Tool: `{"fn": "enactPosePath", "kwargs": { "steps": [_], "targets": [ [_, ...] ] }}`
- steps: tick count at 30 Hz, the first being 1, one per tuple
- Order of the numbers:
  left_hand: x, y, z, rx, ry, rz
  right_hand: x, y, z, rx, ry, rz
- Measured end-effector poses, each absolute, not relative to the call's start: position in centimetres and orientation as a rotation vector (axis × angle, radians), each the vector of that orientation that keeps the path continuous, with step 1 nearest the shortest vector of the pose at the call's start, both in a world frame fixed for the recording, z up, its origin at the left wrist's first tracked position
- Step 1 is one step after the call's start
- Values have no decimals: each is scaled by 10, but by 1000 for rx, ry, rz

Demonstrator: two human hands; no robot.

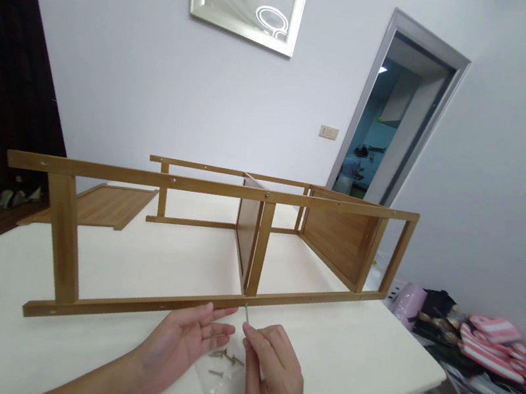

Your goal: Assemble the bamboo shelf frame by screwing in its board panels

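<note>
A wooden shelf frame (pixel 199 300) lies on its side on the white table, with two panels fitted between its ladder-like sides. My right hand (pixel 272 372) pinches a thin metal hex key (pixel 247 315), its tip against the near lower rail where the middle crosspiece meets it. Just left of that joint, my left hand (pixel 188 338) is open, palm turned up, fingers stretched beneath the rail. Between my hands lies a clear plastic bag (pixel 208 381) with several screws (pixel 216 373) on or in it.
A loose wooden panel (pixel 109 204) lies on the white table (pixel 116 367) at the back left. Piled clothes (pixel 494 340) and plastic bags sit beyond the table's right edge. A person (pixel 348 172) stands in the room past the doorway. A pixelated dark object is at left.
</note>
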State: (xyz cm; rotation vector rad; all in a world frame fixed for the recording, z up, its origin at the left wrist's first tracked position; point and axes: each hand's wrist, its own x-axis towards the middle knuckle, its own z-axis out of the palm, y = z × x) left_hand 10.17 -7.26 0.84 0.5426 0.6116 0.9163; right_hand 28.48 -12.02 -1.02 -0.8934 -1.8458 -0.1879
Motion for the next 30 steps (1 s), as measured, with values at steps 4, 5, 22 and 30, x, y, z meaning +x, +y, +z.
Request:
{"fn": "enactPosePath", "kwargs": {
  "steps": [4,5,22,30],
  "targets": [
    [102,-72,9,528,625,944,287,-123,-8,-877,-1893,-121],
    [102,-72,9,526,628,947,287,-123,-9,-879,-1897,-120],
    [101,-74,12,513,656,966,291,-120,-13,-908,-1967,-378],
    [102,-72,10,509,636,952,295,-119,-8,-993,-2000,-575]
  ]
}}
